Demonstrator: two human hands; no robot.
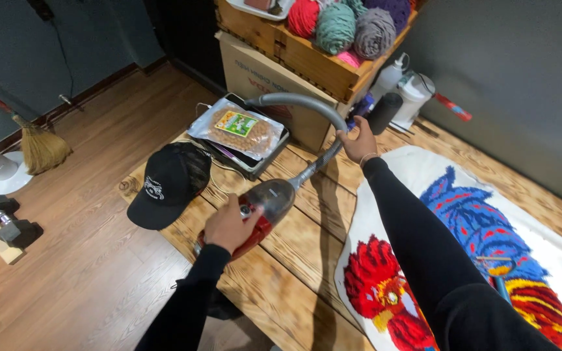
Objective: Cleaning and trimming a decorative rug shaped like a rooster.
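Note:
A small red canister vacuum (269, 203) lies on a wooden plank table (307, 260). My left hand (227, 225) rests on its top, fingers over the body near a round button. A grey ribbed hose (294, 103) arcs up from the vacuum's front and over to the right. My right hand (360, 139) grips the hose near its dark handle end (382, 112). Both arms wear black sleeves.
A black cap (164, 184) and a clear bag of snacks (240, 129) on a dark tray lie left of the vacuum. A tufted rooster rug (469, 221) covers the table's right side. Behind stand a cardboard box, a crate of yarn balls (339, 27) and bottles. A broom, fan and dumbbell sit on the floor at left.

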